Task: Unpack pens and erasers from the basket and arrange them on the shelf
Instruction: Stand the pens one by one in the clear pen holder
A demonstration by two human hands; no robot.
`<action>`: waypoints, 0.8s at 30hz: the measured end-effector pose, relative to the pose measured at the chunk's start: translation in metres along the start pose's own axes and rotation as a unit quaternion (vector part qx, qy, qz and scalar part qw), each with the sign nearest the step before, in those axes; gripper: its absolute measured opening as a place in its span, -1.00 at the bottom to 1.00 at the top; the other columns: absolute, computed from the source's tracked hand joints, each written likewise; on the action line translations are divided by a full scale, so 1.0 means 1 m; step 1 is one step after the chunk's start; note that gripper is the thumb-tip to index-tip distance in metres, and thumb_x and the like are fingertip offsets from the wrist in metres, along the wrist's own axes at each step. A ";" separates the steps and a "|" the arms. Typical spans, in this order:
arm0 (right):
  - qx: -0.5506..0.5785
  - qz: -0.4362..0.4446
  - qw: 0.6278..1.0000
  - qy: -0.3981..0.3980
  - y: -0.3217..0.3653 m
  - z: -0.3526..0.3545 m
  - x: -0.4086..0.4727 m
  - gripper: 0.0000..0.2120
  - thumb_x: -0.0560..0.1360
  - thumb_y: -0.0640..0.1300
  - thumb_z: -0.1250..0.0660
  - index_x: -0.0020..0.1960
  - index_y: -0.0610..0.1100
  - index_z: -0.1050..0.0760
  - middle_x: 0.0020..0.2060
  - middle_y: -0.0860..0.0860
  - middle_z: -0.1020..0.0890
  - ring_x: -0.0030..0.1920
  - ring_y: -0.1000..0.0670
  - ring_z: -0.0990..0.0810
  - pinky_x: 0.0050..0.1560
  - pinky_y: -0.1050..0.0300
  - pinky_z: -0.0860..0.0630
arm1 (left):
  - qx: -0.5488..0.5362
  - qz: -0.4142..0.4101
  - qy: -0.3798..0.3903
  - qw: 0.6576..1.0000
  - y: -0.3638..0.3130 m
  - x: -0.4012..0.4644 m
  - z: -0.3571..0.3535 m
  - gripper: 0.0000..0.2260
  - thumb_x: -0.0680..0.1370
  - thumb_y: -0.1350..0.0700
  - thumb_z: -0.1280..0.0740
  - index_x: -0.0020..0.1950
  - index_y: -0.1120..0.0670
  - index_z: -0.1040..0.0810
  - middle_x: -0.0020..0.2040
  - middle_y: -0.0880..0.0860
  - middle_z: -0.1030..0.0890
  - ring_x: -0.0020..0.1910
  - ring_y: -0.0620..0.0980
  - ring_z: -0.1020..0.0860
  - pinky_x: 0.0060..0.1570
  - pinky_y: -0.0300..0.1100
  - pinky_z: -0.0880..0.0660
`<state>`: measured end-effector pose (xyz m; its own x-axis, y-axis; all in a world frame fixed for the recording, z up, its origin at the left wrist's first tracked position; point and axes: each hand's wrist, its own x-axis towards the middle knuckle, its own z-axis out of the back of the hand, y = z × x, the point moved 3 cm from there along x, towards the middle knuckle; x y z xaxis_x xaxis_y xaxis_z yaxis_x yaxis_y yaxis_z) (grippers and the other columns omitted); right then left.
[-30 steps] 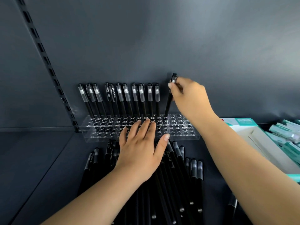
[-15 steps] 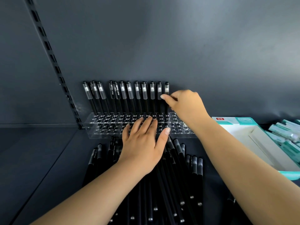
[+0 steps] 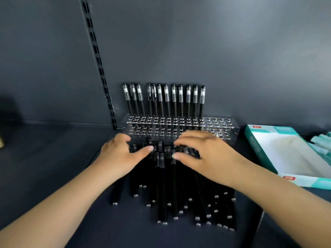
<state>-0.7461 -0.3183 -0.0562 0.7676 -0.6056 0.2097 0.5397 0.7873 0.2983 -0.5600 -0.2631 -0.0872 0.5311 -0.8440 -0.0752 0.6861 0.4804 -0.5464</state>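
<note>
Both hands sit over the cap end of the loose pen pile (image 3: pixel 172 185), which lies flat on the dark shelf (image 3: pixel 53 158) just in front of the clear acrylic pen rack (image 3: pixel 179 127). Left hand (image 3: pixel 120 154): fingers loosely curled at the pile's left edge, thumb out; can't tell if it grips a pen. Right hand (image 3: pixel 202 154): fingers spread and resting on the caps, no clear pinch.

Twelve pens (image 3: pixel 164 99) stand in the rack's back row; its right end and front rows are unfilled.

Risks: the pens are round and stacked, so raking one out could roll others toward the shelf edge. A hand bumping the light rack could tip the standing row.

Surroundings: dark wall panel with a slotted upright (image 3: pixel 100 68) on the left, an open teal-and-white box (image 3: pixel 279 149) to the right, and blurred teal packs beyond it. No basket in view.
</note>
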 end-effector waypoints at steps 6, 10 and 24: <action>-0.039 0.024 0.989 0.141 0.018 -0.033 -0.006 -0.43 0.51 0.23 -0.05 0.47 0.12 -0.08 0.49 0.13 -0.02 0.48 0.12 0.10 0.48 0.10 0.11 | 0.098 0.067 0.043 0.992 0.020 -0.013 -0.002 -0.18 0.36 -0.43 -0.13 0.40 0.13 -0.26 0.42 0.10 -0.26 0.41 0.13 -0.19 0.33 0.01 -0.25; -0.083 0.023 0.983 0.160 0.020 -0.045 -0.012 -0.21 0.29 0.41 0.22 0.47 0.17 0.00 0.50 0.14 0.02 0.48 0.13 0.19 0.42 0.17 0.30 | 0.149 0.063 0.073 0.984 0.025 -0.011 -0.008 -0.20 0.36 -0.43 -0.17 0.41 0.09 -0.27 0.43 0.09 -0.21 0.42 0.12 -0.16 0.35 0.01 -0.24; -0.102 0.032 0.983 0.148 0.012 -0.049 -0.012 0.12 -0.01 0.55 0.59 0.45 0.23 0.01 0.48 0.19 -0.04 0.47 0.16 0.14 0.33 0.24 0.36 | -0.028 0.044 0.101 0.994 0.029 -0.001 0.016 -0.52 0.49 -0.03 -0.35 0.01 0.27 -0.15 -0.35 0.13 -0.40 -0.35 0.04 -0.40 -0.33 -0.23 -0.26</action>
<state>-0.7320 -0.2956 -0.1008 0.8530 -0.5174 -0.0683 0.5218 0.8479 0.0934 -0.5330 -0.2442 -0.0900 0.4729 -0.8328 -0.2879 0.6102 0.5452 -0.5748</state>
